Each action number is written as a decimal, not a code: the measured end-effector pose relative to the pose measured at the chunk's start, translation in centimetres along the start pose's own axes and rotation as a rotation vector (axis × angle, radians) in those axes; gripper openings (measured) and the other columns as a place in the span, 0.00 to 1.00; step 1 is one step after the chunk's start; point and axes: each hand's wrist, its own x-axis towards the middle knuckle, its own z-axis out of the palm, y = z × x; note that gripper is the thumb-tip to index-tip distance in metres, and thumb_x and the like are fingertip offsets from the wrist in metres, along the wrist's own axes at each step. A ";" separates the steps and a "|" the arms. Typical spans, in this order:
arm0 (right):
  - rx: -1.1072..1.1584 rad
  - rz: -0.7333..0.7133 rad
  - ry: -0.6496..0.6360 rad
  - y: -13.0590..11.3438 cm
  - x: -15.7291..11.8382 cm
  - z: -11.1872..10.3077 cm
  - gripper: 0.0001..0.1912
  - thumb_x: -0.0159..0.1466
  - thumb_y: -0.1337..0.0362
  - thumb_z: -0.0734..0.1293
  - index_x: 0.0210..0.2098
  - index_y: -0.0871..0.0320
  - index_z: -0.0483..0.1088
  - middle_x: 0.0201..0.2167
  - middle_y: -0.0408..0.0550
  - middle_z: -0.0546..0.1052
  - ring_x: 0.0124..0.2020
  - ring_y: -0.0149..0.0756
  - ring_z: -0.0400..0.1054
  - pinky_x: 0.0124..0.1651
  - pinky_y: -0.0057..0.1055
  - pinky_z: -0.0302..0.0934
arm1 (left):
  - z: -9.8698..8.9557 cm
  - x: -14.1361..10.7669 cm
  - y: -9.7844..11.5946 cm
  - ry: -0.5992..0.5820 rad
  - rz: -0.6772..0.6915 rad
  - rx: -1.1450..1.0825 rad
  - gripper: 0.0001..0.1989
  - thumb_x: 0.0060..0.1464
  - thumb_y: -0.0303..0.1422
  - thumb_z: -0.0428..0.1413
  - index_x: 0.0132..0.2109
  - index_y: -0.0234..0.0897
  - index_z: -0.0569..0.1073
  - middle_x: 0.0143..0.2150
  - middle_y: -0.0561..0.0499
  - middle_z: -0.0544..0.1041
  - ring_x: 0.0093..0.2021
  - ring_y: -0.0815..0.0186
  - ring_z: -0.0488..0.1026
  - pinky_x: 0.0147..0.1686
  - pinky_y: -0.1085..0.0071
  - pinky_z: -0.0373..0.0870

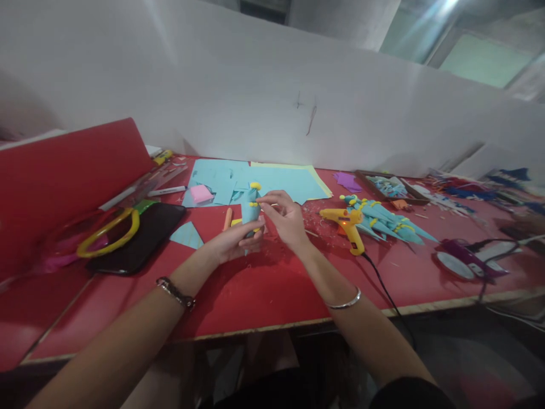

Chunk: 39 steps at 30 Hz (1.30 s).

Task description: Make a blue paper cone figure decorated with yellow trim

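Observation:
A light-blue paper figure [250, 211] with yellow pieces on its top and front stands upright above the middle of the red table. My left hand [238, 240] is wrapped round its lower end from the left and below. From the right, my right hand [284, 218] reaches to the figure's front, thumb and forefinger pinched at a small yellow piece there; whether it grips that piece is too small to tell. To the right of my right hand lies a yellow glue gun [349, 224] with a lit orange light, beside a pile of blue paper cones with yellow trim [381, 217].
Blue paper sheets [281, 179] lie at the back of the red table [264, 301]. A black phone [140, 241] and yellow-handled scissors [110, 233] are at the left. A brown tray [419, 196] and a purple device [466, 255] are at the right. The gun's black cable hangs over the front edge.

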 end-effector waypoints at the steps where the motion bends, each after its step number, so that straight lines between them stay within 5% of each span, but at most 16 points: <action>1: 0.010 0.005 0.003 0.0 0.0 0.0 0.05 0.54 0.59 0.65 0.29 0.50 0.73 0.36 0.44 0.65 0.35 0.29 0.63 0.34 0.27 0.65 | 0.0 0.0 0.0 0.002 0.000 0.012 0.20 0.54 0.35 0.49 0.16 0.34 0.61 0.07 0.59 0.49 0.11 0.78 0.47 0.14 0.81 0.51; 9: 0.110 0.097 -0.049 -0.2 0.0 0.1 0.07 0.52 0.61 0.66 0.32 0.52 0.69 0.34 0.43 0.67 0.33 0.29 0.64 0.28 0.25 0.65 | -0.4 0.1 -0.1 -0.003 0.010 0.070 0.19 0.52 0.36 0.50 0.16 0.34 0.61 0.07 0.59 0.49 0.11 0.77 0.48 0.15 0.81 0.52; 17: 0.284 0.248 -0.068 0.1 0.2 0.2 0.17 0.47 0.60 0.69 0.36 0.52 0.64 0.39 0.43 0.69 0.39 0.31 0.65 0.35 0.27 0.66 | -0.1 0.0 -0.1 0.006 0.007 0.115 0.18 0.50 0.33 0.51 0.16 0.34 0.61 0.07 0.58 0.51 0.11 0.77 0.48 0.14 0.80 0.49; 23: 0.411 0.384 -0.141 0.3 0.1 0.1 0.17 0.48 0.59 0.69 0.35 0.53 0.61 0.30 0.39 0.70 0.26 0.25 0.64 0.26 0.23 0.62 | -0.1 -0.1 -0.2 0.002 -0.001 0.116 0.17 0.51 0.33 0.51 0.17 0.33 0.62 0.07 0.59 0.51 0.11 0.78 0.47 0.14 0.80 0.48; 39: 0.503 0.374 -0.133 0.4 0.1 0.1 0.18 0.47 0.63 0.70 0.35 0.52 0.62 0.31 0.38 0.65 0.26 0.24 0.59 0.24 0.21 0.58 | 0.3 -0.3 0.1 0.034 -0.068 0.146 0.14 0.51 0.31 0.49 0.19 0.33 0.63 0.08 0.59 0.52 0.11 0.79 0.48 0.15 0.81 0.49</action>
